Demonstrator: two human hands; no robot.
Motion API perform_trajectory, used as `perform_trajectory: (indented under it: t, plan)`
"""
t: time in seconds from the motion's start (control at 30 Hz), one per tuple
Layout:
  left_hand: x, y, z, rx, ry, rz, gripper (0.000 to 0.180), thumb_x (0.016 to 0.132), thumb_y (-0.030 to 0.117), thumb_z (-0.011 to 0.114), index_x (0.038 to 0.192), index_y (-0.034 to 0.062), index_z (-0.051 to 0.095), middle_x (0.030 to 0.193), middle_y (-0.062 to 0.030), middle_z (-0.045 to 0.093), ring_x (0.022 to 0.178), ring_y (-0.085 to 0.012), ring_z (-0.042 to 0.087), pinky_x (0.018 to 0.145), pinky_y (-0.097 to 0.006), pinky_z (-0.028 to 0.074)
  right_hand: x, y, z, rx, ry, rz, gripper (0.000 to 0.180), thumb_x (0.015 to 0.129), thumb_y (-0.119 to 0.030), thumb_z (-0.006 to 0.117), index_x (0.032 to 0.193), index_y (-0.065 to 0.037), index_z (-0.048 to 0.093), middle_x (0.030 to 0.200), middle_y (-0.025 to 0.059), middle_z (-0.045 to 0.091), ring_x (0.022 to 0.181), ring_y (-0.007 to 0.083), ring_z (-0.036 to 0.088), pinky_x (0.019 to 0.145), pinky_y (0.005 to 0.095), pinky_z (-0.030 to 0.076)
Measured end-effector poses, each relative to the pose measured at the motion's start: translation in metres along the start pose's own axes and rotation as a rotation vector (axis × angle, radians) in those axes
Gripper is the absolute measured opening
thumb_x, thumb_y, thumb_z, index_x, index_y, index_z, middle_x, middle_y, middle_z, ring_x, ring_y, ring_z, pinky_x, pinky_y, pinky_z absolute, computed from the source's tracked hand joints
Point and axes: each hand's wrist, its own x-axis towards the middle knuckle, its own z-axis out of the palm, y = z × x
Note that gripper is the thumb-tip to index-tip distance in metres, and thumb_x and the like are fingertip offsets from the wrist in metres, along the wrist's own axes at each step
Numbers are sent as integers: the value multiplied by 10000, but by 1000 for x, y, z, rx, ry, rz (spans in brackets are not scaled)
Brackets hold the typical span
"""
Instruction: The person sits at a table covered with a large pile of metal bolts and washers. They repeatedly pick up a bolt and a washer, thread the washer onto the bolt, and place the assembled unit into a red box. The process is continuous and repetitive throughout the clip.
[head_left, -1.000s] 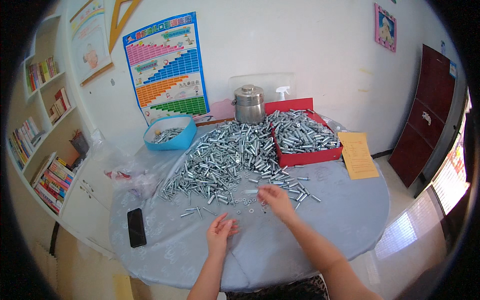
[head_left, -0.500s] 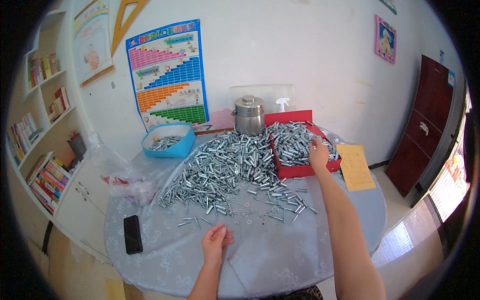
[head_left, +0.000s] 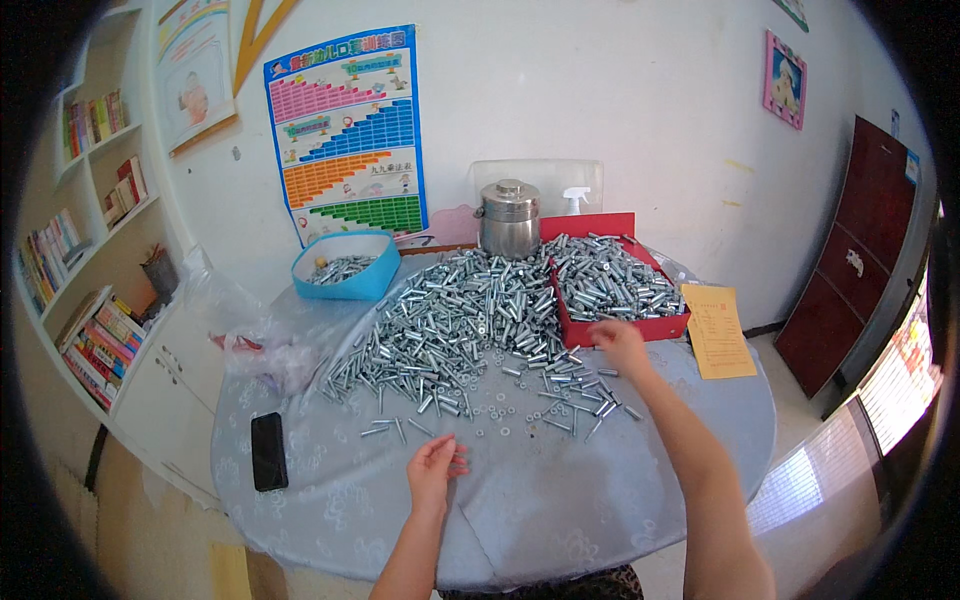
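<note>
A big heap of silver bolts [head_left: 455, 320] covers the middle of the round table [head_left: 520, 520], with loose bolts and washers [head_left: 500, 410] scattered at its near edge. A red box [head_left: 620, 325] at the right holds more bolts. My right hand [head_left: 618, 345] hovers blurred at the red box's front wall, fingers curled; I cannot tell if it holds anything. On the cloth near the front, just below the loose washers, rests my left hand [head_left: 435, 468] with its fingers together.
A blue bowl [head_left: 345, 270] with bolts stands at the back left, a steel pot [head_left: 508, 218] at the back. A black phone [head_left: 267, 450] lies at the left edge beside crumpled plastic bags [head_left: 250, 330]. A yellow paper [head_left: 718, 330] lies at the right. Bookshelves line the left wall.
My right hand went from the loose bolts up to the red box, and now has drawn back to the box's front edge. The left hand stayed on the cloth.
</note>
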Motion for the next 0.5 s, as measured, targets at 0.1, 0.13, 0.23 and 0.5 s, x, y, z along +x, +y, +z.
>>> perform_trajectory:
  t: [0.1, 0.13, 0.23, 0.5]
  plan:
    - [-3, 4, 2, 23, 9, 6, 193, 821, 98, 556, 983, -7, 554, 820, -108, 612, 626, -124, 565, 523, -252, 505, -39, -21, 22, -182, -258, -73, 160, 714, -181, 610, 813, -60, 643, 757, 120, 618, 719, 269, 580, 657, 367, 458]
    - [-3, 4, 0, 37, 7, 13, 194, 823, 101, 552, 986, -4, 556, 822, -105, 611, 626, -125, 565, 523, -256, 506, -48, -24, 31, -210, -310, -75, 166, 711, -196, 615, 805, -62, 645, 759, 119, 619, 724, 270, 579, 663, 367, 458]
    - [-1, -1, -6, 71, -9, 38, 193, 827, 105, 547, 989, 2, 559, 823, -99, 608, 629, -126, 564, 524, -263, 509, -61, -26, 48, -299, -315, -154, 188, 682, -215, 645, 794, -64, 649, 781, 111, 617, 728, 270, 579, 663, 351, 460]
    - [-1, -6, -9, 67, -53, 102, 180, 818, 86, 555, 971, -9, 563, 818, -105, 617, 626, -118, 564, 516, -242, 498, -58, -18, 43, -227, -262, 41, 180, 680, -223, 655, 790, -82, 633, 772, 94, 615, 737, 239, 588, 648, 347, 460]
